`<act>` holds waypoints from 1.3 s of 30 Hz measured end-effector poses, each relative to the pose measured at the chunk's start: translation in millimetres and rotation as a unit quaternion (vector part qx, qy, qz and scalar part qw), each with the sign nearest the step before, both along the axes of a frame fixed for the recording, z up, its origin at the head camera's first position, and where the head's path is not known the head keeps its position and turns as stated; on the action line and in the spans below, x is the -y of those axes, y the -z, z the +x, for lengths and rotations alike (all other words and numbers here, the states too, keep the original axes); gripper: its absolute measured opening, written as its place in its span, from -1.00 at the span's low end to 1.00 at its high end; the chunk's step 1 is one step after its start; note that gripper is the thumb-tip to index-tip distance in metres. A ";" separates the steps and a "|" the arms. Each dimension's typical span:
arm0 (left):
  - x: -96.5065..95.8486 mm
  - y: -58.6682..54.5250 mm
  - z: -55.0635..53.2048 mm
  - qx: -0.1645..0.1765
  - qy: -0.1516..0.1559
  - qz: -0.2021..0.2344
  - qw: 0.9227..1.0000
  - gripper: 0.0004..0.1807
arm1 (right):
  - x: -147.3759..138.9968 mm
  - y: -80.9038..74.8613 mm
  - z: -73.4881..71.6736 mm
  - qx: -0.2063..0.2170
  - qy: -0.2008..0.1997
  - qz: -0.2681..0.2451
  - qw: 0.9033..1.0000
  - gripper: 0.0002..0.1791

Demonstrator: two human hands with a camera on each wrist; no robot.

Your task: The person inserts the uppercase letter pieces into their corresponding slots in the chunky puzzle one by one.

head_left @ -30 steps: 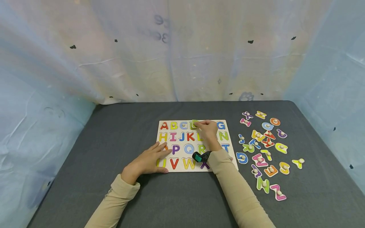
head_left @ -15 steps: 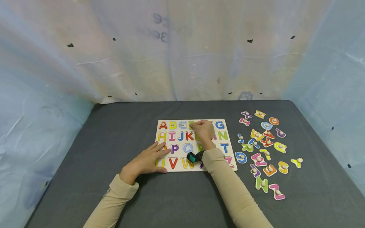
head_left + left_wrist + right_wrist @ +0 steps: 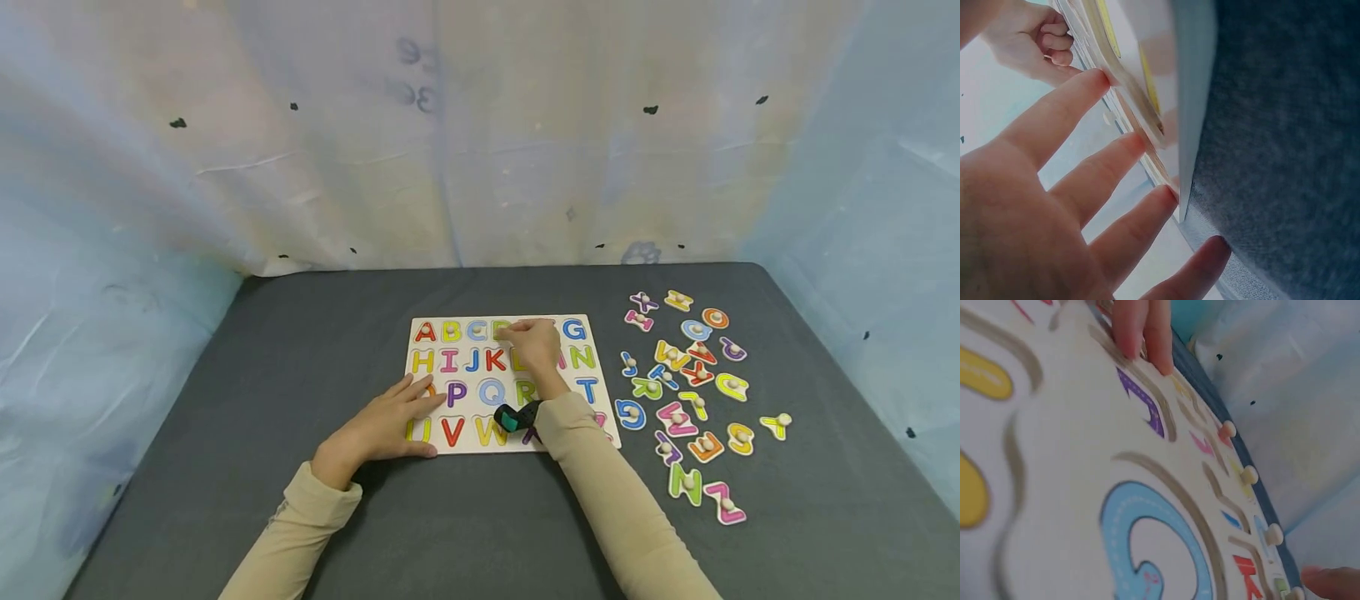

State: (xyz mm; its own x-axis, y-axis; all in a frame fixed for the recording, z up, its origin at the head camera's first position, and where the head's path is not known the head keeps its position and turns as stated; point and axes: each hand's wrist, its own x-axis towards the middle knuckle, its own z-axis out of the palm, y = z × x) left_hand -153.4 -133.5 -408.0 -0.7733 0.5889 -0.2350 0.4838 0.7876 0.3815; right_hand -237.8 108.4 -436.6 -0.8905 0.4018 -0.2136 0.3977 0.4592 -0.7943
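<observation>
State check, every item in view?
Letter puzzle board: flat on the table, partly filled
Red A piece: in its slot
Yellow B piece: in its slot
Blue C piece: in its slot
Green D piece: at its slot, partly covered; full seating unclear
G slot: empty
Loose letter pieces: scattered right of the board
Left hand: spread, touching the board
Right hand: fingertips at the D
</observation>
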 end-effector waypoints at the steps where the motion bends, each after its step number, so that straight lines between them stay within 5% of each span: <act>1: 0.6 0.0 0.5 0.002 -0.002 -0.001 1.000 -0.14 | -0.5 -1.2 2.2 -0.001 -0.011 -0.007 1.000 -0.70; 11: -2.3 -3.7 1.4 0.005 0.000 0.004 1.000 -0.13 | -26.2 -36.9 23.0 -0.007 -0.073 -0.086 0.994 -0.72; 18: -3.4 -1.4 -0.3 0.017 -0.007 -0.002 1.000 -0.14 | -77.0 -62.8 40.9 -0.002 -0.159 -0.040 0.987 -0.66; 25: -2.1 -0.3 -1.1 0.020 -0.009 -0.011 1.000 -0.14 | -135.8 -77.3 74.9 -0.010 -0.221 0.017 0.975 -0.58; 32: -0.5 0.8 0.2 0.022 -0.017 -0.020 0.999 -0.14 | -192.0 -75.3 116.5 -0.034 -0.280 0.028 0.959 -0.63; 39: 1.2 0.3 2.5 0.021 -0.021 -0.018 0.999 -0.14 | -231.4 -58.3 138.9 -0.066 -0.347 0.007 0.935 -0.79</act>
